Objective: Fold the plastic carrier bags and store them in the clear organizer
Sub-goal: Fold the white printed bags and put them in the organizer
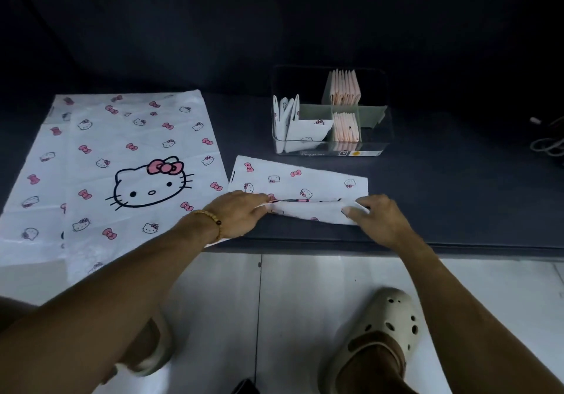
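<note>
Both arms outstretched, left hand [241, 214] and right hand [378, 219] palm-down, fingers [351, 210] slightly curled, pinching

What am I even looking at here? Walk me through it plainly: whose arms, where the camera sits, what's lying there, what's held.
No machine here: a person wears a camera on the head, looking down at their own arms. On the dark surface both hands work one printed bag, folding its near edge: the left hand and right hand each pinch an end. A larger flat bag lies to the left. Behind stands a clear organizer holding folded bags. Below are sandalled feet on a white floor.
</note>
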### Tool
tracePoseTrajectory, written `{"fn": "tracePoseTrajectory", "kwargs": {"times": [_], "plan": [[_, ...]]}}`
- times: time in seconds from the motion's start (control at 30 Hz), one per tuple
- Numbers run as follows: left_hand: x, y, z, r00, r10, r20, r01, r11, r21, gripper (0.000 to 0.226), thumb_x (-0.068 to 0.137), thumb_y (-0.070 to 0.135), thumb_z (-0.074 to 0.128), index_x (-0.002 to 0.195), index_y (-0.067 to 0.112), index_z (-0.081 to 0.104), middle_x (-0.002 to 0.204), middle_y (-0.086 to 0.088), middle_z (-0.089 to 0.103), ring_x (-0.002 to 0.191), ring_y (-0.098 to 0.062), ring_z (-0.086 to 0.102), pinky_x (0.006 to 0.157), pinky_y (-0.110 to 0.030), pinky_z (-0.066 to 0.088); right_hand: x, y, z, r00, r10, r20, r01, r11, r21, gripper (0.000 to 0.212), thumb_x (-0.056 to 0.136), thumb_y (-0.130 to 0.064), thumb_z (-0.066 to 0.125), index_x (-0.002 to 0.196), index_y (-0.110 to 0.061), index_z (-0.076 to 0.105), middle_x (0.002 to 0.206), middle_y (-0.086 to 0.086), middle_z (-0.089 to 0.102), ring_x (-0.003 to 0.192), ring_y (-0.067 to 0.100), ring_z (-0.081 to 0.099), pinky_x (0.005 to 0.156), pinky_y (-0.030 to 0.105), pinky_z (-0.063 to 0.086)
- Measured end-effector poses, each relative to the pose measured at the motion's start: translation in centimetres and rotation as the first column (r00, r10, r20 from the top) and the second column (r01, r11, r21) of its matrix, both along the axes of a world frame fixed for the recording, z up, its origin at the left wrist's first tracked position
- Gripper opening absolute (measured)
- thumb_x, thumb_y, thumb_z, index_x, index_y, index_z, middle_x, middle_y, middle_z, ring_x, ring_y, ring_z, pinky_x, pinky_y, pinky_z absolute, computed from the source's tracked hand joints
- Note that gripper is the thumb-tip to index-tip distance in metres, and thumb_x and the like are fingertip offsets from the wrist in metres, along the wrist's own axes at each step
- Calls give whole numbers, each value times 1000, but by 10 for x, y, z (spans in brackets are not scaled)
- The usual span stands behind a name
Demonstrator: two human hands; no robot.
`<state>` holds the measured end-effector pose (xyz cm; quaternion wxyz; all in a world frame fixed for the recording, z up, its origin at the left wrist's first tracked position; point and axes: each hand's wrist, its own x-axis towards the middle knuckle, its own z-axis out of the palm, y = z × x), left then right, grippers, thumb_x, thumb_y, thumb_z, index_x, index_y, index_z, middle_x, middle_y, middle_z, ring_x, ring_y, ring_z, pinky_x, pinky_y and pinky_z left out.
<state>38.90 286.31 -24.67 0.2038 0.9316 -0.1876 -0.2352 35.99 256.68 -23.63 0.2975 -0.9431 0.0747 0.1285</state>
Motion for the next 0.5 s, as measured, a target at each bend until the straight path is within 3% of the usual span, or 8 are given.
{"fn": "tracePoseTrajectory", "kwargs": {"times": [0.07,0.13,0.23,0.37,0.5], "plan": [[2,6,6,990,113,-80,-122,984,-128,30,100,22,37,119,9,57,102,-9,63,85,-25,59,73,-27,49,-3,-15,2,993,-119,-21,121,986,119,39,85,-31,69,64,-1,57,58,5,43,55,15,39,53,28,33],[4,10,7,972,215,-97,-229,958,-175,27,99,18,41,112,3,59,95,-12,61,75,-21,56,61,-20,43,-5,-24,-3,966,-257,-21,257,949,183,27,83,-25,71,67,-4,63,63,8,56,55,15,48,52,23,41],[5,9,-1,940,335,-65,-341,927,-157,27,96,20,46,100,-2,61,98,-19,63,83,-30,58,69,-32,49,-3,-26,-14,937,-349,15,343,927,151,14,85,-20,65,77,-9,68,79,10,69,67,19,59,57,21,46],[9,-4,-14,865,502,-24,-502,860,-91,28,94,28,53,102,2,59,106,-18,63,98,-34,57,86,-43,49,10,-21,-25,935,-354,16,354,935,3,18,90,-22,55,81,-8,62,79,10,64,74,29,56,67,29,41],[16,-12,-20,821,570,43,-569,822,-20,36,90,35,58,114,7,58,115,-16,62,105,-34,57,88,-40,48,12,-19,-32,898,-439,37,440,897,-41,30,87,-22,59,67,-1,54,54,6,54,50,16,52,47,24,36]]}}
